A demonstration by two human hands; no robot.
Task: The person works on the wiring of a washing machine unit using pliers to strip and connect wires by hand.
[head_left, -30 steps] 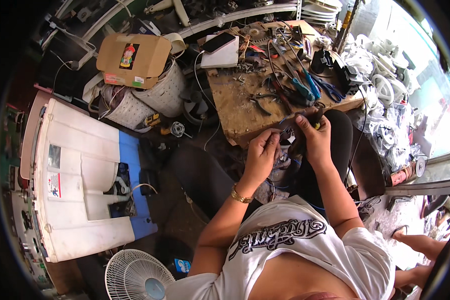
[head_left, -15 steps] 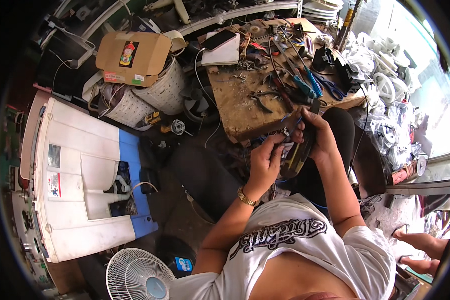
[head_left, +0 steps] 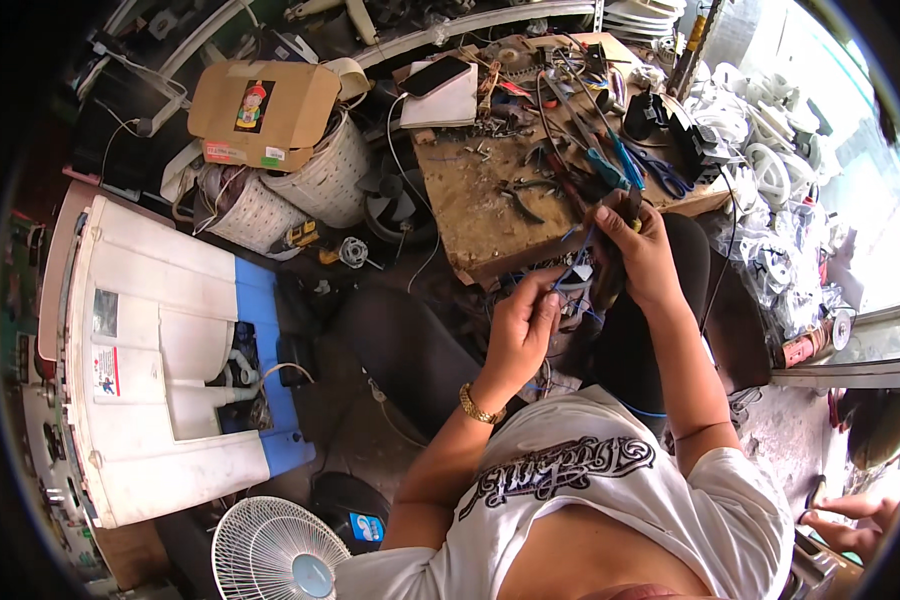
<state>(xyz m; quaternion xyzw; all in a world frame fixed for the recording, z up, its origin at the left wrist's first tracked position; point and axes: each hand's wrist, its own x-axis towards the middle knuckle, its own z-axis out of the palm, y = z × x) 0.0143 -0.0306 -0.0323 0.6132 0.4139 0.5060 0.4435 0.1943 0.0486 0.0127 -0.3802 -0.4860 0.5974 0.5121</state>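
My left hand (head_left: 526, 318) is closed, thumb and fingers pinched on a thin blue wire (head_left: 576, 264) just off the front edge of the wooden bench. My right hand (head_left: 642, 252) wraps round a dark tool (head_left: 610, 284) with a bit of yellow on it; its kind is hard to make out. The blue wire runs up from the left fingertips toward the right thumb. Beneath the hands, more wires and small parts show only partly above my lap.
On the wooden bench (head_left: 470, 215) lie pliers (head_left: 526, 200), blue-handled scissors (head_left: 670, 178), a phone (head_left: 436, 76) and many scraps. White plastic parts (head_left: 770, 170) pile up at right. A white-and-blue plastic tank (head_left: 150, 440) and a fan (head_left: 280, 550) stand at left.
The dark yellow-edged tool has turned and slid back under my right hand. My left hand has drawn slightly down and left, and more blue wire shows between the hands.
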